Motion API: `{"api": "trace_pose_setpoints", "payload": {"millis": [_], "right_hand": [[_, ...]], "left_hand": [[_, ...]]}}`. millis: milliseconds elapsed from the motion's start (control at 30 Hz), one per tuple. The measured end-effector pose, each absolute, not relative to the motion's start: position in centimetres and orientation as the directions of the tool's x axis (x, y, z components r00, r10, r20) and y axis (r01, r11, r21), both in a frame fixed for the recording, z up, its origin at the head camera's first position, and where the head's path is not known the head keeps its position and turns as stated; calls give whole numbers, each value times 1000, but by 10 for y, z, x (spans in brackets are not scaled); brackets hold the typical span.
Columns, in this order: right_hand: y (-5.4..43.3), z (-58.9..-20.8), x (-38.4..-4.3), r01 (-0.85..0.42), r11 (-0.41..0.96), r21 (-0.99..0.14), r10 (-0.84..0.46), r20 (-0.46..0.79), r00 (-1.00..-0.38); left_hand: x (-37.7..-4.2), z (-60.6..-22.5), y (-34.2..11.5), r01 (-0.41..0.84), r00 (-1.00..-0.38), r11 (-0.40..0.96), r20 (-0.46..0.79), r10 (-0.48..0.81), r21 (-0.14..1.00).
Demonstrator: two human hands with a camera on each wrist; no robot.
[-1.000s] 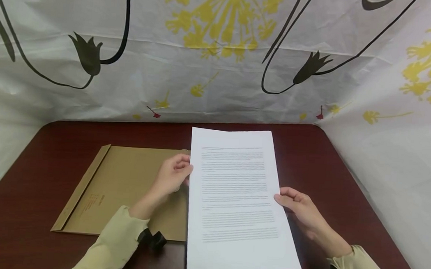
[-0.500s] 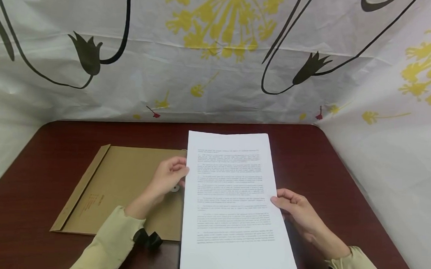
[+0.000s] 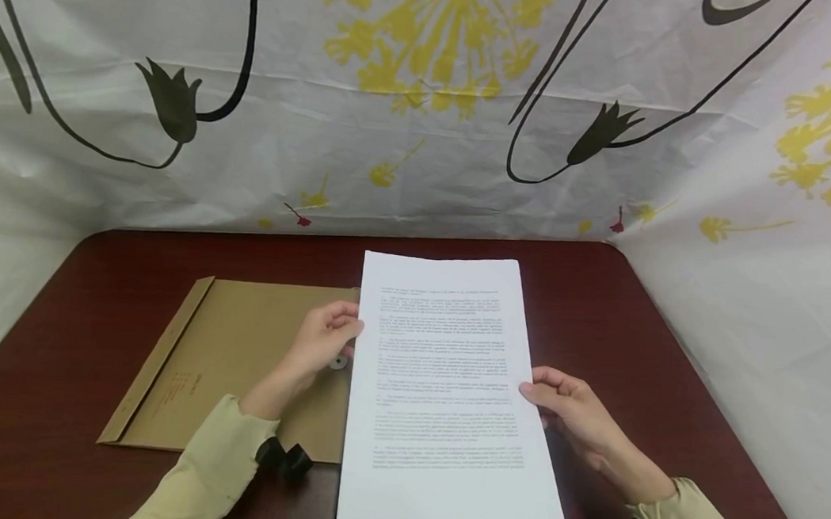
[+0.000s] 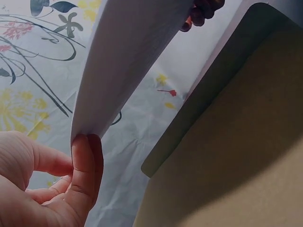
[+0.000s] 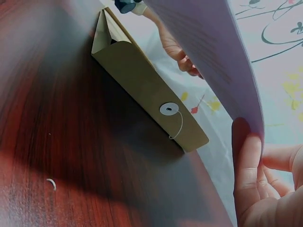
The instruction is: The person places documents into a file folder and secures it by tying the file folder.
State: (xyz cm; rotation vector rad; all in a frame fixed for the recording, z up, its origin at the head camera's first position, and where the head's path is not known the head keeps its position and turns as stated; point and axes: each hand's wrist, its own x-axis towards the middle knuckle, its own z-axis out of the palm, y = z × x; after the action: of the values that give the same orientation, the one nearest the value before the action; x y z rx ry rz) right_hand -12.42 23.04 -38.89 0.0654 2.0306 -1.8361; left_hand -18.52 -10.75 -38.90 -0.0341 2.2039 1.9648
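Observation:
A stack of printed white paper sheets (image 3: 444, 380) is held up over the table, its text side facing the head camera. My left hand (image 3: 321, 341) pinches the left edge, thumb in front and fingers behind, as the left wrist view also shows. Lower on the opposite edge, my right hand (image 3: 577, 412) pinches the sheets between thumb and fingers. Behind the left hand lies a brown kraft document envelope (image 3: 238, 360), its right side hidden by the paper. In the right wrist view its raised flap (image 5: 142, 87) shows a white button (image 5: 169, 109) with a string.
The dark red-brown table (image 3: 639, 337) has rounded far corners. A white cloth (image 3: 420, 188) with flower prints hangs behind it and along its sides. In the right wrist view a small white curved bit (image 5: 51, 184) shows on the tabletop.
The paper sheets have shifted slightly left and a little down in the head view, their print now sharper. Both hands keep their pinch and moved slightly left with them. The envelope stays put.

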Motion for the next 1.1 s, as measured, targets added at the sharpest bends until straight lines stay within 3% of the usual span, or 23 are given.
{"api": "trace_pose_setpoints", "payload": {"millis": [267, 400, 567, 700, 1100], "right_hand": [[227, -390, -121, 282, 116, -952, -287, -304, -908], [224, -391, -119, 300, 125, -946, -198, -320, -927], [222, -391, -120, 322, 133, -937, -40, -329, -943], [223, -392, -120, 322, 127, -938, -6, -325, -946], [223, -393, -117, 287, 59, -956, -184, -293, -938]], "left_hand": [[-191, -388, -109, -130, -981, 140, -148, 125, 982], [-190, -389, -111, -113, -964, 174, -151, 220, 978], [-182, -390, -116, -74, -900, 193, -149, 410, 978], [-175, -390, -120, -38, -856, 197, -133, 500, 980], [-177, -391, -136, 28, -883, 277, -106, 457, 960]]}}
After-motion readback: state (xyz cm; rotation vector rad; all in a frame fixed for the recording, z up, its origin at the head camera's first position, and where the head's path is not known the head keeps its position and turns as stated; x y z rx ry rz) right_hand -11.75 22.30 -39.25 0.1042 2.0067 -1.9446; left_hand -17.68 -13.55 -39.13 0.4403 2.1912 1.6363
